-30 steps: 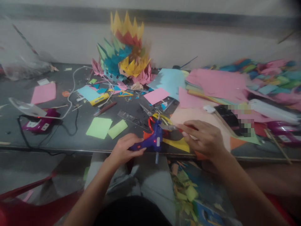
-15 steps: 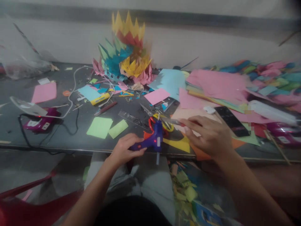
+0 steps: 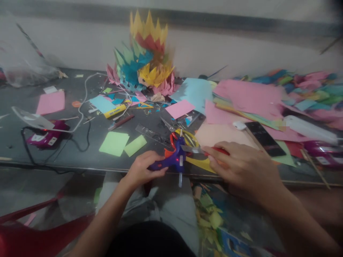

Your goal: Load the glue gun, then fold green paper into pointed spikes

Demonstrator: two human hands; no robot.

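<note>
My left hand [image 3: 146, 167] is wrapped round the handle of a blue glue gun [image 3: 180, 157], which has a small red light and a clear stick below it. In my right hand [image 3: 238, 166] is a red-handled knife [image 3: 194, 149], its blade pointing left with the tip at the gun's body. Whether the blade touches the gun is hard to tell. Behind the gun lie scissors with red handles [image 3: 173, 140] and a pair with yellow handles [image 3: 193, 137]. A yellow paper piece [image 3: 200, 164] lies at the table edge, right of the gun.
Folded paper shapes [image 3: 144, 67] stand at the back of the dark table [image 3: 77, 153]. Green squares [image 3: 114, 144] lie on the left, with a pink-purple device [image 3: 50, 135] and cable beyond. A phone [image 3: 265, 139] and pink sheets [image 3: 249, 96] are on the right. Scraps [image 3: 214, 217] litter the floor.
My right hand has moved slightly right and down, and the knife blade now points left at the gun's body, lower than before. My left hand has kept its hold on the glue gun.
</note>
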